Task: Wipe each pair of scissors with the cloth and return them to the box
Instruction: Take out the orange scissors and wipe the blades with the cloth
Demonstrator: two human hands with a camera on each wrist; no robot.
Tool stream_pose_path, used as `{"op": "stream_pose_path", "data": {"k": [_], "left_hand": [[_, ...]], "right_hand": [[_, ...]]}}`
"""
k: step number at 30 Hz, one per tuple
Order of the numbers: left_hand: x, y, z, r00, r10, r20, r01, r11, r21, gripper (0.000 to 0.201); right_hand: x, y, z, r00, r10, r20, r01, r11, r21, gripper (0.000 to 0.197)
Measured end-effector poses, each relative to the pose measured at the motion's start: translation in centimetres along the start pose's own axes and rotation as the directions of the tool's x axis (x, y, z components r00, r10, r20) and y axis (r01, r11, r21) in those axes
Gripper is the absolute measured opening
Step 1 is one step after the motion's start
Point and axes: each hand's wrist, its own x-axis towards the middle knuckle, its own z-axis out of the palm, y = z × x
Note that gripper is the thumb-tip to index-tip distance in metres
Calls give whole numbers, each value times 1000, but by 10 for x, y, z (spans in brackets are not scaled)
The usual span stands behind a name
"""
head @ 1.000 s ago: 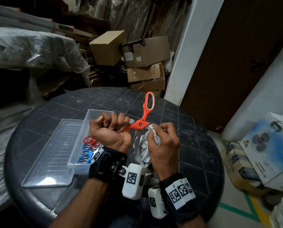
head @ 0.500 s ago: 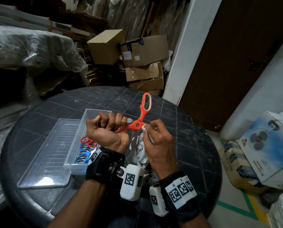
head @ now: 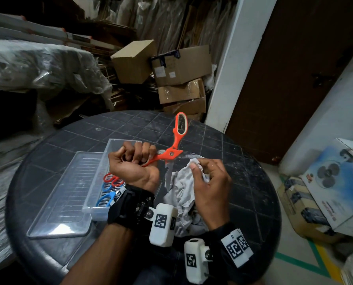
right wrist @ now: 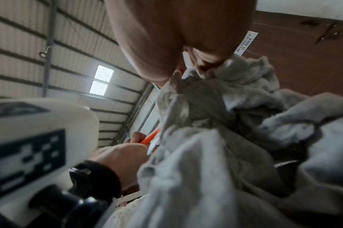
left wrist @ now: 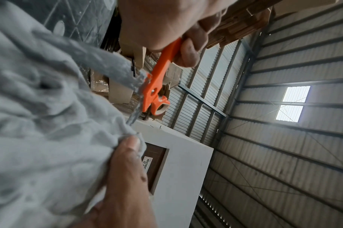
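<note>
Left hand is fisted, palm up, above the counter; its grip is fully curled around one handle loop of the orange scissors. The scissors are spread wide: the free loop points up and away, and a blade angles down toward the cloth. In the left wrist view the blade edge runs into a fold of the cloth.

Right hand has its grip closed on a bunched corner of the grey cloth, pinched between thumb and fingertips just beside the scissor pivot. The rest of the cloth hangs toward the counter edge.

The clear box sits on the counter left of the left wrist, with red and blue scissors inside. Its clear lid lies flat, touching the box's left side.

Cardboard cartons are stacked beyond the counter.
</note>
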Motion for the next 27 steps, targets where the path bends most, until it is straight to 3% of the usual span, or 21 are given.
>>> {"op": "stream_pose_path", "data": {"k": [7, 13, 22, 27], "left_hand": [[1, -1, -2, 999, -28, 24, 28, 1000, 8, 28], [-1, -3, -4, 998, -52, 30, 51, 999, 13, 27], [-4, -2, 0, 996, -86, -39, 87, 996, 11, 28], [-7, -4, 1, 995, -80, -67, 83, 996, 43, 28]], "right_hand": [[0, -2, 7, 999, -9, -37, 9, 1000, -7, 25], [5, -7, 17, 962, -254, -101, 243, 964, -105, 17], [5, -4, 21, 948, -317, -20, 299, 913, -278, 10], [6, -6, 25, 966, -250, -68, 223, 936, -273, 4]]}}
